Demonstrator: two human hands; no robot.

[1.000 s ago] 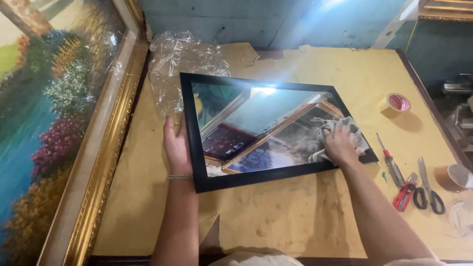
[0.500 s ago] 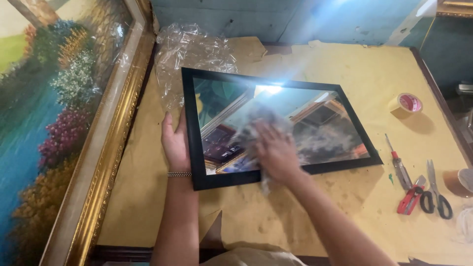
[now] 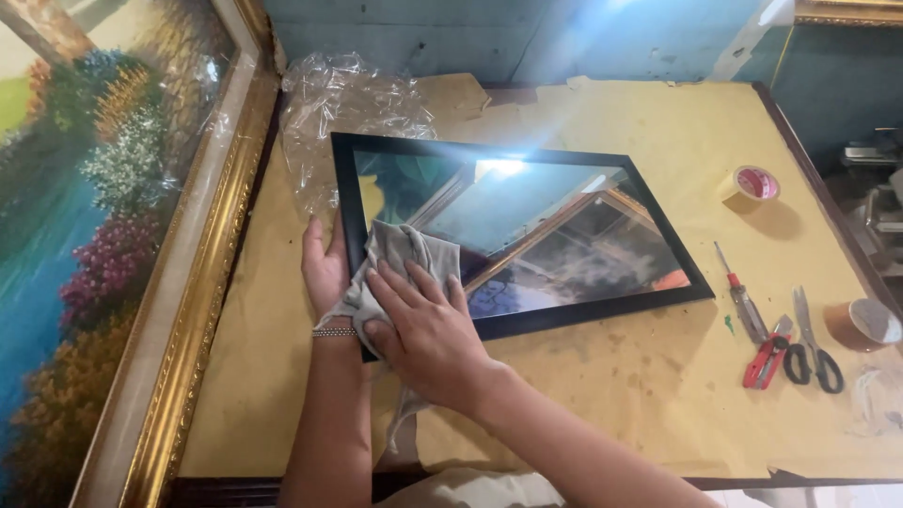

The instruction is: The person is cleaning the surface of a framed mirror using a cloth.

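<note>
A black-framed mirror [image 3: 527, 235] lies flat and askew on the paper-covered bench [image 3: 602, 395], its glass reflecting frames and a bright light. The left hand [image 3: 324, 268] lies flat, fingers spread, against the mirror's left edge, a beaded bracelet [image 3: 335, 332] on its wrist. The right hand [image 3: 423, 329] is pressed palm-down on a grey cloth [image 3: 400, 254] over the near left corner of the mirror, fingers spread on the fabric rather than closed around it; the cloth covers that corner and part of the left hand.

Crumpled clear plastic wrap [image 3: 343, 113] sits just behind the mirror's far left corner. A large landscape painting in a gilt frame [image 3: 202, 292] leans along the bench's left side. Well to the right lie a roll of tape [image 3: 752, 185], a screwdriver [image 3: 738, 296], a red cutter [image 3: 767, 355], black-handled scissors [image 3: 814, 343] and a second tape roll [image 3: 865, 325] at the edge.

Compared with a second ago, the right hand and cloth have crossed from the mirror's right corner to its near left corner; the left hand keeps its place on the edge.
</note>
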